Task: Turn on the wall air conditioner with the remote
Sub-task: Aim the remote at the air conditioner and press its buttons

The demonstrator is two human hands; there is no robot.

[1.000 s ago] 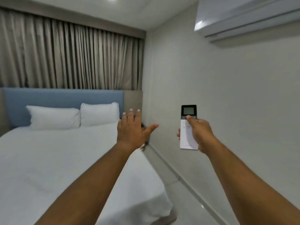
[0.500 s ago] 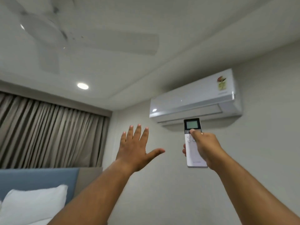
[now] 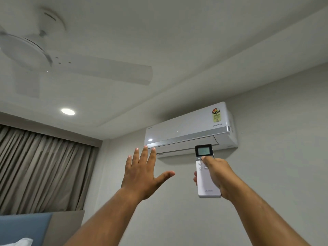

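The white wall air conditioner [image 3: 188, 128] hangs high on the wall, just under the ceiling, with a coloured sticker at its right end. Its front flap looks closed. My right hand [image 3: 219, 176] holds a white remote [image 3: 206, 183] upright, its dark screen end pointing up at the unit. My thumb rests on the buttons just below the screen. My left hand [image 3: 142, 173] is raised beside it, empty, fingers spread, palm facing the wall.
A white ceiling fan [image 3: 35, 55] hangs at the upper left, its blades blurred. A round ceiling light [image 3: 68, 111] glows above the beige curtains [image 3: 40, 173]. A blue headboard [image 3: 23, 228] and a pillow corner show at the bottom left.
My view has tilted up from the bed to the ceiling and the air conditioner. Both hands rose with it; the remote now points at the unit, thumb still on the buttons.
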